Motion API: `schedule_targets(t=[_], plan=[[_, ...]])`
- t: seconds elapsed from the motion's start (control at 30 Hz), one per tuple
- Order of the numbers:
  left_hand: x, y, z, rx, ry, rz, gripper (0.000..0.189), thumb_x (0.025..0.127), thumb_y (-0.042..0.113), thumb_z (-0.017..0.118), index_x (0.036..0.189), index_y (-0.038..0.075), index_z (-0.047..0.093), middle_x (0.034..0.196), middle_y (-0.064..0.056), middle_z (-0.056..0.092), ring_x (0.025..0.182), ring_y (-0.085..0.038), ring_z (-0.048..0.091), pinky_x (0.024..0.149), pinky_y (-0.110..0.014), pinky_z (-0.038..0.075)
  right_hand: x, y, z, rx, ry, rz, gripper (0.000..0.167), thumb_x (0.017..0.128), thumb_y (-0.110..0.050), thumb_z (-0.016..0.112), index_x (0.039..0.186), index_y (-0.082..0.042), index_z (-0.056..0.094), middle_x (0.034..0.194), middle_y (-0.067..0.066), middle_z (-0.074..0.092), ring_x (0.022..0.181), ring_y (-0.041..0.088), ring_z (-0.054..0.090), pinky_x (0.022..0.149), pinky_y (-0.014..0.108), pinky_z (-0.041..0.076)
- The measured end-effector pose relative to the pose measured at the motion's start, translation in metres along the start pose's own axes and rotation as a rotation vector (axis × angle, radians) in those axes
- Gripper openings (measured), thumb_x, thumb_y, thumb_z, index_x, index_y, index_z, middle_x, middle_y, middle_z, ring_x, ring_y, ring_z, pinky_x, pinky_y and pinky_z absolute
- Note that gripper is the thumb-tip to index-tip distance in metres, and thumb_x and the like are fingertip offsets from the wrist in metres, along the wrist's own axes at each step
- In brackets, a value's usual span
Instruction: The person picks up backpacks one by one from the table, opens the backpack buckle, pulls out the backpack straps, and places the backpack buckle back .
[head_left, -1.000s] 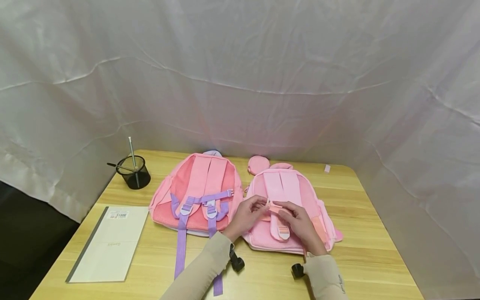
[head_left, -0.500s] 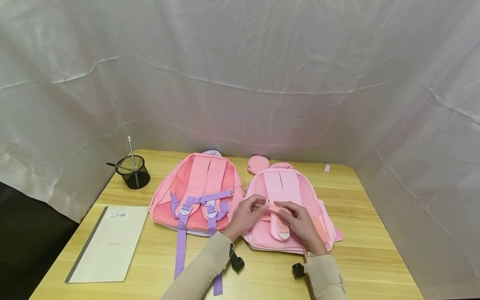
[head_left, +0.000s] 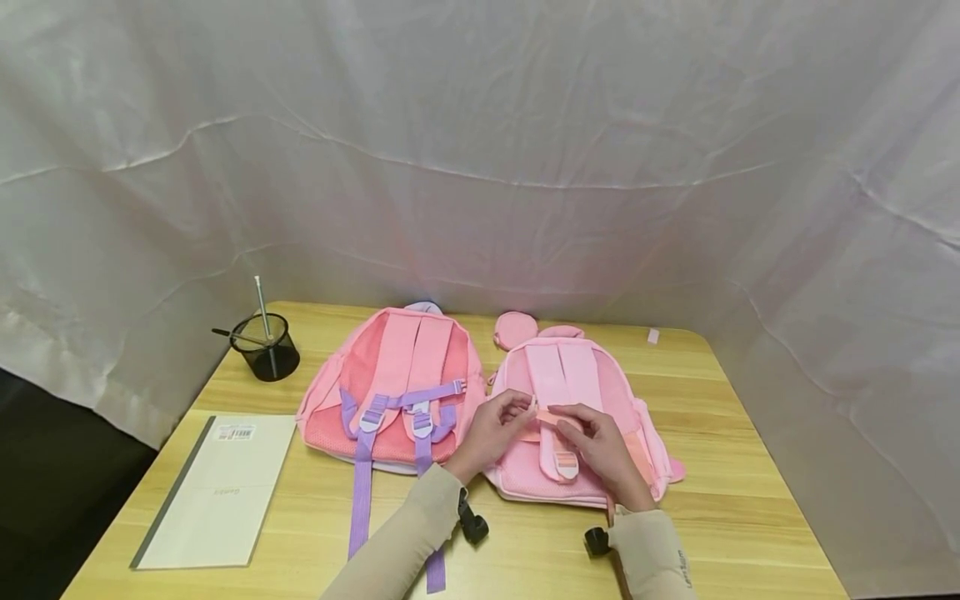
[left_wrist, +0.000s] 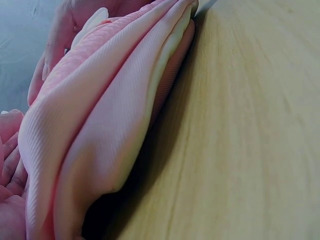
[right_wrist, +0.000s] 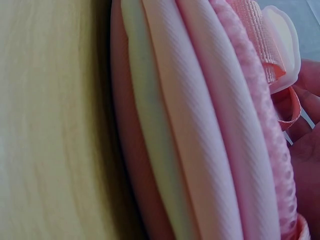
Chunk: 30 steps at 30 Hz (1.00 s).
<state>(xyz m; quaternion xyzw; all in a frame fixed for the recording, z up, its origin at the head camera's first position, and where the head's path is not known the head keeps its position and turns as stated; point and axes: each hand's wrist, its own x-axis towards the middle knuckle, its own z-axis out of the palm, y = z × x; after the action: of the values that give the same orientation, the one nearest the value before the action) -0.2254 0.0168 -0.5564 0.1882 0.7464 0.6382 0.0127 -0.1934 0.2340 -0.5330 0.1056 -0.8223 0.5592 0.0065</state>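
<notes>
Both hands are over the light pink backpack (head_left: pixel 617 385), which lies back side up. My left hand (head_left: pixel 491 432) pinches a small whitish piece at the end of an orange strap (head_left: pixel 557 417); its kind is too small to tell. Close by on the right, my right hand (head_left: pixel 603 443) pinches the same strap between thumb and fingers. A white strap adjuster (head_left: pixel 567 467) lies below them on the shoulder strap. In the left wrist view the backpack's side (left_wrist: pixel 105 115) hides much of both hands. The right wrist view shows the adjuster (right_wrist: pixel 286 47) and a loop of orange webbing (right_wrist: pixel 295 112).
A coral backpack (head_left: pixel 459 358) with purple straps (head_left: pixel 362 500) lies to the left. Farther left are a white notebook (head_left: pixel 217 500) and a black mesh pen cup (head_left: pixel 273 362). A round pink pouch (head_left: pixel 516 331) sits behind; a small tag (head_left: pixel 653 336) lies at the back right.
Both hands stay at the orange strap with only slight finger movement. The backpacks and other objects keep their places.
</notes>
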Motion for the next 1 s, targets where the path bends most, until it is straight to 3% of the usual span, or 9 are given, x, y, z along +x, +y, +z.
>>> schedule_targets(t=[0.27, 0.63, 0.87, 1.0], plan=[[-0.001, 0.0, 0.001, -0.005, -0.003, -0.013, 0.026, 0.099, 0.024, 0.071, 0.12, 0.009, 0.069, 0.098, -0.007, 0.075, 0.086, -0.009, 0.068, 0.081, -0.024, 0.057, -0.001, 0.003, 0.001, -0.006, 0.003, -0.004, 0.029, 0.101, -0.018, 0.069, 0.129, -0.01, 0.072, 0.128, 0.011, 0.072, 0.105, 0.002, 0.059, 0.088, 0.018, 0.049], [-0.002, 0.001, 0.001, -0.005, 0.004, -0.01, 0.025, 0.099, 0.023, 0.071, 0.119, 0.008, 0.07, 0.099, -0.008, 0.075, 0.088, -0.013, 0.069, 0.082, -0.023, 0.056, 0.0, 0.003, 0.0, -0.052, 0.016, -0.035, 0.026, 0.1, -0.022, 0.07, 0.124, -0.012, 0.075, 0.115, 0.008, 0.076, 0.095, 0.004, 0.061, 0.083, 0.019, 0.05], [-0.002, 0.001, 0.002, 0.005, 0.008, -0.009, 0.026, 0.099, 0.025, 0.072, 0.119, 0.009, 0.07, 0.1, -0.006, 0.076, 0.09, -0.013, 0.069, 0.083, -0.023, 0.056, -0.01, -0.032, -0.002, -0.048, 0.011, -0.044, 0.025, 0.1, -0.009, 0.068, 0.123, -0.001, 0.073, 0.117, 0.016, 0.075, 0.1, 0.001, 0.062, 0.087, 0.017, 0.048], [-0.002, 0.001, 0.002, 0.002, 0.007, -0.019, 0.026, 0.098, 0.025, 0.072, 0.12, 0.01, 0.07, 0.102, -0.006, 0.076, 0.091, -0.013, 0.069, 0.084, -0.023, 0.056, -0.011, -0.036, -0.002, -0.067, 0.011, -0.032, 0.025, 0.1, -0.009, 0.068, 0.124, -0.001, 0.072, 0.121, 0.015, 0.074, 0.104, 0.002, 0.062, 0.089, 0.017, 0.049]])
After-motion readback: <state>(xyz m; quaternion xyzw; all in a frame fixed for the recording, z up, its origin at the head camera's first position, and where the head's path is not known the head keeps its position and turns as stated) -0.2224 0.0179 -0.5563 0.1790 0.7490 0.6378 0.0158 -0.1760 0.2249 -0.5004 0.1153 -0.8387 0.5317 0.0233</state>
